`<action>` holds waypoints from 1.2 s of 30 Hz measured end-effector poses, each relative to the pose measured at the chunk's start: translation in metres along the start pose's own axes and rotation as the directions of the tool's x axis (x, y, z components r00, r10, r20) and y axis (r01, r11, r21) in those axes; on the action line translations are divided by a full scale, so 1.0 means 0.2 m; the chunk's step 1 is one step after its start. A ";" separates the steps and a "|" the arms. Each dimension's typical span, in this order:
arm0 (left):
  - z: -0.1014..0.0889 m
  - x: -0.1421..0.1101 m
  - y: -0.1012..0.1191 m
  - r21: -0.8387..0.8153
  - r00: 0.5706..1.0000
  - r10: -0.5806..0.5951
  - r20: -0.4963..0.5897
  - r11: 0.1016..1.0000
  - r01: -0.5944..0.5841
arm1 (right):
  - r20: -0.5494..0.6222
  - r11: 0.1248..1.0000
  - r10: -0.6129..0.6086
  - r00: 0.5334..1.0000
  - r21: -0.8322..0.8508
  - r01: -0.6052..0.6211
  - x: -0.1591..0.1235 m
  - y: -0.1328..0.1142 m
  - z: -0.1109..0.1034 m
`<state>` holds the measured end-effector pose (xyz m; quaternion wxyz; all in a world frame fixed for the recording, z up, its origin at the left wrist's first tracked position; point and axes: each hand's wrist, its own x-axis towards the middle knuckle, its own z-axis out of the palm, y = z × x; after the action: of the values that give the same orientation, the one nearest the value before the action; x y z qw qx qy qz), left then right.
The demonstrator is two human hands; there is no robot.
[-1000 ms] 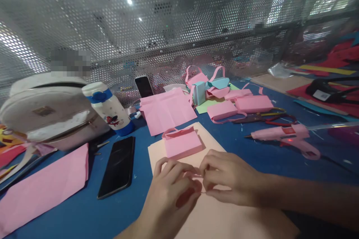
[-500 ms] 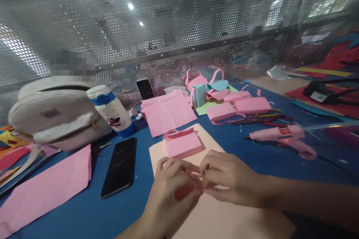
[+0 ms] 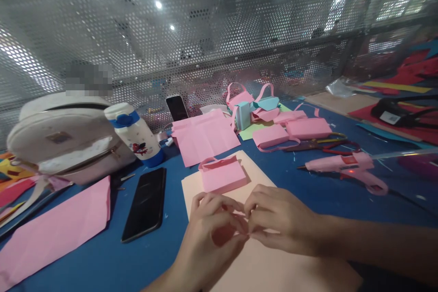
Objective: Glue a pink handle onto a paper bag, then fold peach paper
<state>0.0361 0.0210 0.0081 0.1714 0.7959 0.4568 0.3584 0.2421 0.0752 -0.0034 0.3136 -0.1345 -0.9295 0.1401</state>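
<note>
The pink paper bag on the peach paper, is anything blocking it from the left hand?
Nothing visible: the pink paper bag lies just beyond the left hand, on the peach paper.

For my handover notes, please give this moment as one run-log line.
left grip: pinching pink piece, mostly hidden | right grip: same piece | below: peach paper | ahead: pink paper bag

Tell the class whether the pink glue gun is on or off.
Apparently on: a small red light glows on the pink glue gun. How hot it is, the picture cannot tell.
</note>
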 end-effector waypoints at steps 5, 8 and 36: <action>0.00 0.00 -0.02 0.045 0.999 -0.010 0.049 0.999 0.007 | -0.008 0.999 -0.024 1.000 -0.025 0.024 0.00 0.00 0.00; 0.00 0.00 -0.03 0.045 0.999 0.010 0.038 0.999 -0.012 | -0.020 1.000 -0.019 1.000 -0.023 0.019 0.00 0.00 0.00; -0.02 -0.01 -0.02 0.029 1.000 0.027 -0.012 0.999 -0.027 | -0.021 1.000 0.000 1.000 -0.015 0.000 0.00 -0.01 -0.01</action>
<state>0.0305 0.0211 0.0069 0.1520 0.8022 0.4524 0.3589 0.2434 0.0741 -0.0008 0.3222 -0.1382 -0.9272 0.1317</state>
